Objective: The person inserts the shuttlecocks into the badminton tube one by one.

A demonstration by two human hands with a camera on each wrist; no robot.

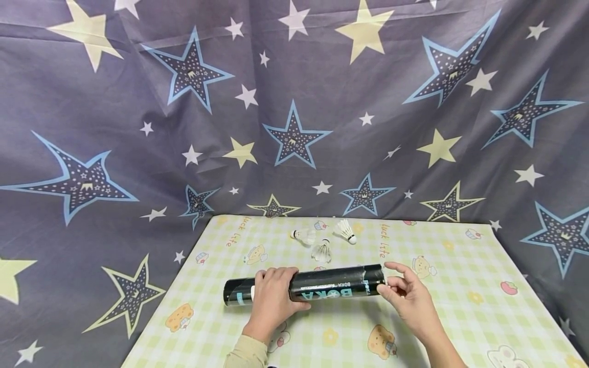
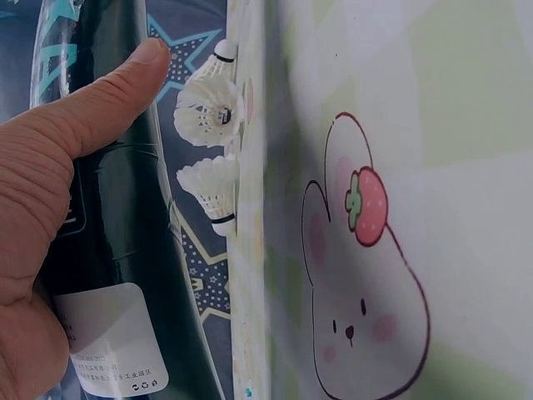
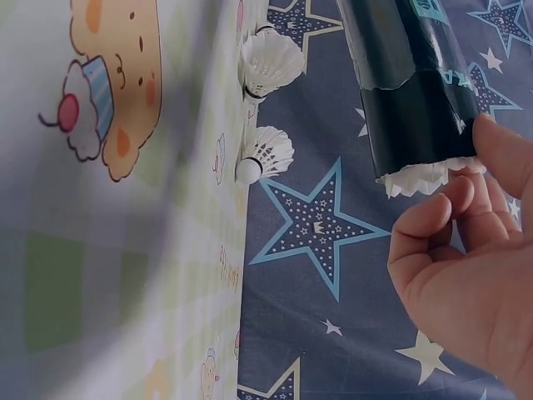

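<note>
A black shuttlecock tube [image 1: 331, 284] with BOKA lettering is held slightly tilted above the table. My left hand [image 1: 274, 301] grips it around the left half, thumb along the near side. At its right end, white feather edges of a shuttlecock [image 3: 416, 179] stick out of the opening. My right hand [image 1: 409, 296] is at that end, with curled fingers and thumb pinching the feather edge by the rim; the exact contact is partly hidden. Beyond the tube lie three white shuttlecocks: one on the left [image 1: 303, 236], one nearer [image 1: 322, 251], one on the right [image 1: 345, 232].
A green-and-white checked cloth [image 1: 460, 317] with cartoon prints covers the table. Behind the table's far edge hangs a grey curtain [image 1: 322, 82] patterned with stars. A white label [image 2: 117, 337] shows on the tube in the left wrist view.
</note>
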